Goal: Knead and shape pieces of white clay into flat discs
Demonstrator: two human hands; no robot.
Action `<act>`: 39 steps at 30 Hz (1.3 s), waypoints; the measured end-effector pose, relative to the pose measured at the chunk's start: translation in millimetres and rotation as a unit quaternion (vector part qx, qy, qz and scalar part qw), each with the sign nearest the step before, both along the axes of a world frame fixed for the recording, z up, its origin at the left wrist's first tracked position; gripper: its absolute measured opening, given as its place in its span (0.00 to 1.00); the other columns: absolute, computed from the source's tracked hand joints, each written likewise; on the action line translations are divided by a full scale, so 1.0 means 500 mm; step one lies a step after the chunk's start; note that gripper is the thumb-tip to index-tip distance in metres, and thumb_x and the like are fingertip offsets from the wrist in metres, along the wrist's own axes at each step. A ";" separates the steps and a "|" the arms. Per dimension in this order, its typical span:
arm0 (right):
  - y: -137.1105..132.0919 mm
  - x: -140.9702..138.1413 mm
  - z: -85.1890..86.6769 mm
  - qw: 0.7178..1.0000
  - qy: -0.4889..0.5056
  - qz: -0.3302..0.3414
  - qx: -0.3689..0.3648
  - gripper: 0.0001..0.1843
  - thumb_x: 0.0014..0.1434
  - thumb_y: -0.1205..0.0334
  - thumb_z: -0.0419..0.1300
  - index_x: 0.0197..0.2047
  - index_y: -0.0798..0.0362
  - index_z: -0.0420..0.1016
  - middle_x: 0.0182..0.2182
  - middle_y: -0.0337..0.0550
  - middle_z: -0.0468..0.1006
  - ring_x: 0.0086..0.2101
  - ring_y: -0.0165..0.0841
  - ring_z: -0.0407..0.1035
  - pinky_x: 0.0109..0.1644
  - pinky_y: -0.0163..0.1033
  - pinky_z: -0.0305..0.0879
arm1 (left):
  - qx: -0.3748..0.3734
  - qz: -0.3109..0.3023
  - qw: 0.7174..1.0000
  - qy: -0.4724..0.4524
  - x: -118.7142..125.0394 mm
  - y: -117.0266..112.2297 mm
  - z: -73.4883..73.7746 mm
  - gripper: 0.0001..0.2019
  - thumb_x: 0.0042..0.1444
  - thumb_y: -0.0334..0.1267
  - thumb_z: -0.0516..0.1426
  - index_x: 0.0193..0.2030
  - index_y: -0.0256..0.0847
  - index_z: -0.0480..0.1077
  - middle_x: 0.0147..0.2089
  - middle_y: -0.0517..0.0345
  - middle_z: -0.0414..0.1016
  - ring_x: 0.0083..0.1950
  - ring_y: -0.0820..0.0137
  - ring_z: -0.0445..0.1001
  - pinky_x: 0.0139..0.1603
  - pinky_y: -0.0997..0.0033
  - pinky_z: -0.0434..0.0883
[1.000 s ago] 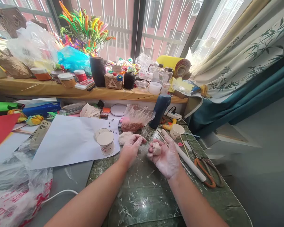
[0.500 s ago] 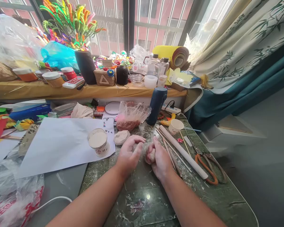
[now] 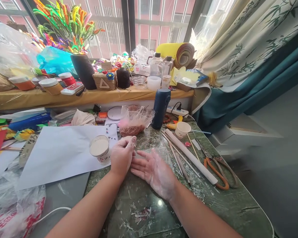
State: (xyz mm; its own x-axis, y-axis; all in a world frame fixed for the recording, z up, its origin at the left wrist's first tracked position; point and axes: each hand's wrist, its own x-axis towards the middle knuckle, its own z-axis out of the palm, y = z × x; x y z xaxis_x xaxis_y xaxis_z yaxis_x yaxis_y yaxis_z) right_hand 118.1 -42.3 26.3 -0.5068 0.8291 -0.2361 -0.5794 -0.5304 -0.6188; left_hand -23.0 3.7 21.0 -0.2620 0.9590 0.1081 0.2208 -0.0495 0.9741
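Left hand [image 3: 122, 155]: knuckles up, fingers curled loosely inward, resting on the green marbled bench [image 3: 151, 211]; what it encloses, if anything, cannot be told.
Right hand [image 3: 154, 170]: palm up, fingers stretched flat and slightly spread, dusted white, fingertips beside the left hand's heel.
White paper cup filled with pale powder [image 3: 99, 150]: upright on the corner of a white paper sheet [image 3: 62, 152], just left of the left hand.
Clear plastic bag of reddish-brown material [image 3: 135, 120]: behind both hands.
Long white rod [image 3: 191, 157] and orange-handled scissors [image 3: 218, 172]: right of the right hand, apart from it.
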 end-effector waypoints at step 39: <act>0.020 0.019 0.004 0.996 -0.011 -0.058 0.073 0.33 0.68 0.35 0.43 0.57 0.50 0.74 0.53 0.53 0.80 0.54 0.44 0.74 0.61 0.55 0.67 | 0.084 -0.117 0.988 0.049 0.019 -0.013 -0.016 0.11 0.63 0.42 0.59 0.50 0.44 0.75 0.48 0.51 0.83 0.52 0.58 0.79 0.60 0.54 0.70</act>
